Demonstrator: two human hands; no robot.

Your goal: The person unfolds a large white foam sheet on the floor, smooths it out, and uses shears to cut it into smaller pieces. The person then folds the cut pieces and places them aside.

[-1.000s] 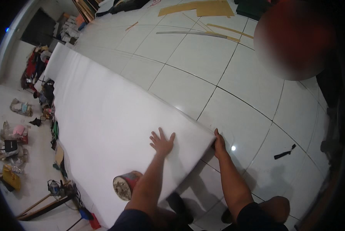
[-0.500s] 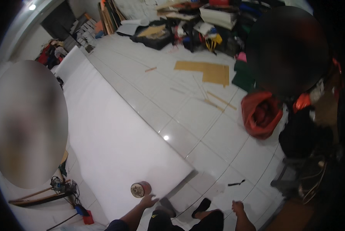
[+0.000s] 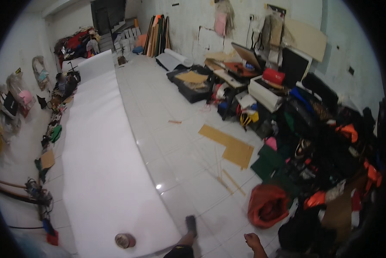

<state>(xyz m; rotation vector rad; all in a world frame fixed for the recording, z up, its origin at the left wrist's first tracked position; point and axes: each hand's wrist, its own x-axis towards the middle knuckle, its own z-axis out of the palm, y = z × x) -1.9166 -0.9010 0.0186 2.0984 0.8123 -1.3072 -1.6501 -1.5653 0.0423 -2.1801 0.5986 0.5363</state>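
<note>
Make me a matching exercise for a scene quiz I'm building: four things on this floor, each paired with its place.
Things:
1. white sheet
2. tape roll
3. red bag
4. brown cardboard pieces

Places:
a. flat on the tiles in mid-floor
b. on the sheet's near end
c. beside the dark heap, near the right hand
d. stretched along the floor's left side

Pairs: 1-d, 2-b, 3-c, 4-a

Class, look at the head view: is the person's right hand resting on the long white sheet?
No. The right hand hangs over bare floor tiles, well apart from the long white sheet, near the orange bag.
</note>
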